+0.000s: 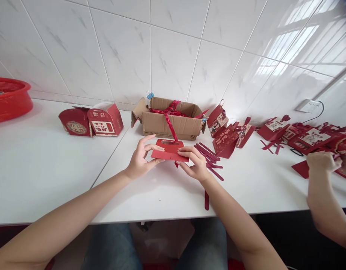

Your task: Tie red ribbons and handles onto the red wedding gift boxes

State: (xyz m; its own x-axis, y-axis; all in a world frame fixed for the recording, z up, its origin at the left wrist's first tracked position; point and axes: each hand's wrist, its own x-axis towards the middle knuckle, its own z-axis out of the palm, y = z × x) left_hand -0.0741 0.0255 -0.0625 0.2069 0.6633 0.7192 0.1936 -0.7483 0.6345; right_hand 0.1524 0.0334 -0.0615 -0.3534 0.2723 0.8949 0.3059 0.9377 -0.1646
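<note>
Between both hands a small red gift box [169, 153], folded from card with an oval slot in its upper panel, is held above the white table. My left hand [142, 155] pinches its left end, thumb below and fingers on top. At the right end my right hand [194, 162] grips it the same way. Just behind it stands an open cardboard carton [169, 125] full of dark red ribbon [170, 125], one strand of which hangs over the front toward the box. Dark red strips [211, 159] lie beside my right hand, and a single strip [206, 200] is under my right forearm.
Two finished-looking red boxes [105, 122] stand left of the carton. A red plastic basin [12, 99] is at the far left. Several printed red boxes [225, 140] stand to the right. Another person's hand [322, 162] works among more red boxes at the right edge.
</note>
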